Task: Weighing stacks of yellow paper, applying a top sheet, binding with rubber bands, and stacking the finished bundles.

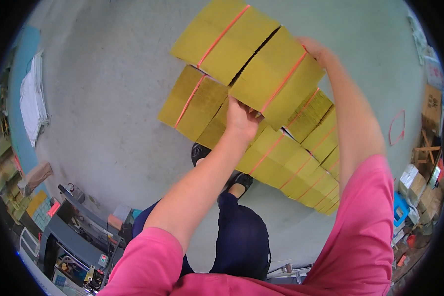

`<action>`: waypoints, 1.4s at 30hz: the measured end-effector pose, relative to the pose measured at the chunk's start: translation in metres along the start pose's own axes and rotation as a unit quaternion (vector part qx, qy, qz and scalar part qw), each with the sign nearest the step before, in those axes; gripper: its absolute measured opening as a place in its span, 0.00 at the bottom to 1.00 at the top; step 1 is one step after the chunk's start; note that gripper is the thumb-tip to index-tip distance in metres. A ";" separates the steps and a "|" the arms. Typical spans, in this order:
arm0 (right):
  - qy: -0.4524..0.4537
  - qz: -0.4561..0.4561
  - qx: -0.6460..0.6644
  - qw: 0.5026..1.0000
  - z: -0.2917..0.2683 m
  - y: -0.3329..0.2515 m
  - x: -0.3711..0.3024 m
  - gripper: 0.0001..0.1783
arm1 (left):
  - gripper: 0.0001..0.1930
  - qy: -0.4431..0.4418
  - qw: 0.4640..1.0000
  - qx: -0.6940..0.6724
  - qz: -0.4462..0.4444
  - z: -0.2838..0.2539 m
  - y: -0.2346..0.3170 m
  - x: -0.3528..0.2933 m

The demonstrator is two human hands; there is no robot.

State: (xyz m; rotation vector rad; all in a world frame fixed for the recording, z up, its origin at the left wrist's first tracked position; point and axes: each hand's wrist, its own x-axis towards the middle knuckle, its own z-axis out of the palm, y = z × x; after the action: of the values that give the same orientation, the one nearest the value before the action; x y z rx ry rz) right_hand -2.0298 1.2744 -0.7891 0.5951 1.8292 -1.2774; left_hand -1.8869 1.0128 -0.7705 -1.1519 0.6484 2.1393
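Observation:
Both my hands are on a block-shaped bundle of yellow paper sheets (271,69), tied with a pink band. My left hand (243,118) grips its near end, fingers tucked under the edge. The far right corner is in my right hand (313,50), whose fingers are mostly hidden behind the bundle. Close along its left side sits another banded yellow bundle (222,37), a narrow dark gap between them. Below these, a lower yellow bundle (190,101) shows at the left. A row of several more bundles (293,165) runs down to the right.
White sheets (33,98) lie at the far left. A dark grey machine (79,241) stands at the lower left. On the right are a pink loop of band (396,129) on the grey floor, a blue plastic stool (400,207) and cardboard boxes (431,108). My shoes are beside the bundles.

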 end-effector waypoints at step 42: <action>-0.396 0.047 -0.239 0.886 0.297 0.070 -0.418 0.22 | 0.24 0.603 0.766 -0.203 0.098 -0.376 -0.373 -0.774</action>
State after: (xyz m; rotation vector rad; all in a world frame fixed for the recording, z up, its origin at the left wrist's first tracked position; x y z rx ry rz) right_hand -1.6394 1.0548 -0.5298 -0.1195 1.3049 -0.7705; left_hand -1.0797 0.7990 -0.3437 -2.8471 0.8353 1.4479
